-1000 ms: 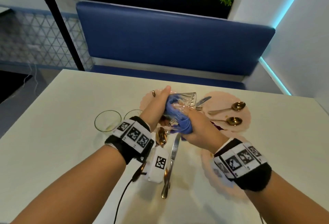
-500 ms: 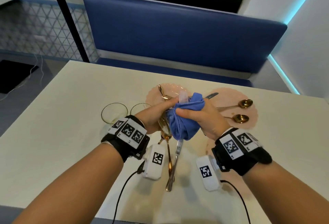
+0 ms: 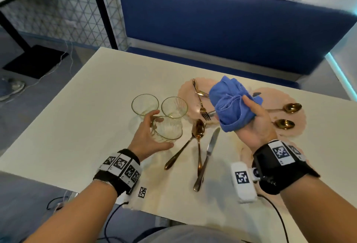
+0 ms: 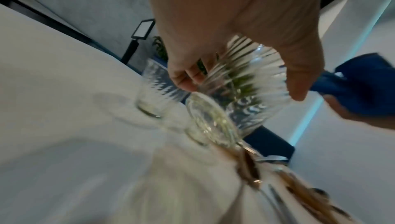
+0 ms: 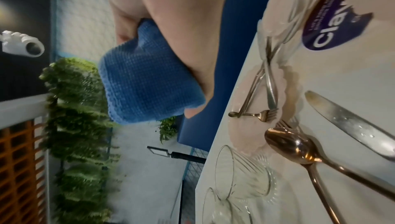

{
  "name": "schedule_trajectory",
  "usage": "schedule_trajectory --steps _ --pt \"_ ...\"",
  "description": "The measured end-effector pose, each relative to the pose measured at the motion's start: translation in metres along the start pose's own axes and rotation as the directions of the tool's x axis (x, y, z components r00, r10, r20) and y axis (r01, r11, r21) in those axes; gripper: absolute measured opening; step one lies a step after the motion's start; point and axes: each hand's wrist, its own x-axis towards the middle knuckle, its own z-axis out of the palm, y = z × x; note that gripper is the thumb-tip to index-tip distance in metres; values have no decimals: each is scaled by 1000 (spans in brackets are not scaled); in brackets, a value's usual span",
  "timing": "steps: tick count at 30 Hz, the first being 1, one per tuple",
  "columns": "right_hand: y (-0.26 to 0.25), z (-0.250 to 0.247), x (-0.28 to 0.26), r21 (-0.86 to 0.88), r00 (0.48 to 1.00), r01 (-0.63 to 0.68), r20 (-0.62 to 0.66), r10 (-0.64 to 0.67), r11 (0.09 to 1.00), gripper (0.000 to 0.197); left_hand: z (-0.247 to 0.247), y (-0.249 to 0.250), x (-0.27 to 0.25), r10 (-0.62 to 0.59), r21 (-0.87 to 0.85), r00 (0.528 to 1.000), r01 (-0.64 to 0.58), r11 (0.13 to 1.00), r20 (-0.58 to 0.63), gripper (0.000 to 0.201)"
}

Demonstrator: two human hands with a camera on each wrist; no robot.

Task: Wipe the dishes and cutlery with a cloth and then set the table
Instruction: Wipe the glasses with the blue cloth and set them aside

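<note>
My left hand grips a ribbed clear glass, tilted and low over the table. It is just in front of two other glasses. In the left wrist view my fingers curl round the same glass. My right hand is raised above the plates, palm up, clutching a bunched blue cloth. Two gold spoons and a silver knife lie between my hands. Forks lie on a pink plate.
A second pink plate on the right carries two gold spoons. A blue bench lines the table's far side and a black pole stands at the far left. A purple-labelled packet lies by the plates.
The hands have parted. My left hand has carried the glass left and down beside the other two glasses. My right hand has drawn the cloth out and lifted it to the right.
</note>
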Motion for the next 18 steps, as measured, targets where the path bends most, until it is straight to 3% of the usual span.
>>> schedule_trajectory --steps 2,5,10,13,16,18 --pt "-1 -5 -3 43 1000 18 2 -19 999 31 -9 -18 -5 -19 45 996 24 999 -90 98" --pt "-1 -15 -6 83 999 34 -39 -31 996 43 -18 -36 -12 -32 65 984 44 997 -177 96" --pt "-5 -32 -7 161 991 107 -94 -92 981 47 -20 -46 -12 -56 94 973 78 993 -225 104" --pt "-16 -39 -11 216 984 172 -90 -156 961 51 -20 -42 -14 -41 220 965 100 970 -257 112" --pt "-31 -46 -21 173 976 197 -124 -177 965 54 -8 -16 -18 174 389 901 -6 921 -398 100" --pt "-44 -55 -31 162 973 216 -121 -197 963 58 23 11 -12 317 419 881 -155 895 -351 72"
